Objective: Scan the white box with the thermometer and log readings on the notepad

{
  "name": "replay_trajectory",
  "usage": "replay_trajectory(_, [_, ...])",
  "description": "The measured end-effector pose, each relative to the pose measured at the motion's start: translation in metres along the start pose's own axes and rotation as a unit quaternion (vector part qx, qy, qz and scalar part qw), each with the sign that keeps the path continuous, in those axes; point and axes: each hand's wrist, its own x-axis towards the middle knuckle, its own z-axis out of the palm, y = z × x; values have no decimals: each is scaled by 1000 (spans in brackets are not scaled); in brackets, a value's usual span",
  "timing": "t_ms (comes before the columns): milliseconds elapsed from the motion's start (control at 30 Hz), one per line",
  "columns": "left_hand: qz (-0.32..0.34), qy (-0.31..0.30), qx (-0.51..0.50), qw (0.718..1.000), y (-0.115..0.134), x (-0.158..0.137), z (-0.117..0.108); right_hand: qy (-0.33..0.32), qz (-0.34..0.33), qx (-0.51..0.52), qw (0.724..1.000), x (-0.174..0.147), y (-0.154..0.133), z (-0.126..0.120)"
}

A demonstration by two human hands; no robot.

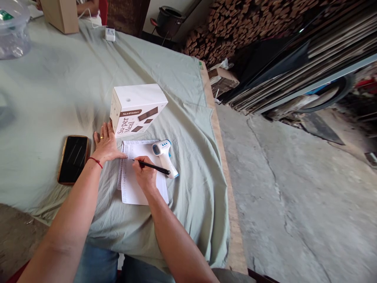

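Note:
My right hand [145,175] grips a black pen [153,166], its tip down on the page of a notebook [134,192]. Small handwriting runs along the left and top of that page. My left hand [106,146] lies spread on the cloth, its thumb reaching the notebook's left edge. Its fingertips are by the lower left corner of a white "Su-per Meal" box [138,96], and I cannot tell whether they touch it. On the right part of the notebook lies a white and blue infrared thermometer [165,157]. A phone [73,159] with a dark screen rests left of my left hand.
A green cloth [53,90] with folds covers the table, whose wooden edge [222,157] shows at right. Toward the back are a cardboard box [61,15], a small white device [110,34], a clear plastic tub [13,35] and another person's arm [88,8]. Stacked firewood [235,23] stands beyond.

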Motion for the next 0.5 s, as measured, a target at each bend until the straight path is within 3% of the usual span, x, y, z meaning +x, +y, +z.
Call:
replay_trajectory(167, [5, 4, -5, 1000, -1, 1, 1, 39, 9, 9, 999, -2, -3, -1])
replay_trajectory(500, [18, 13, -14, 1000, -7, 4, 6, 11, -18, -7, 1000, 0, 4, 1])
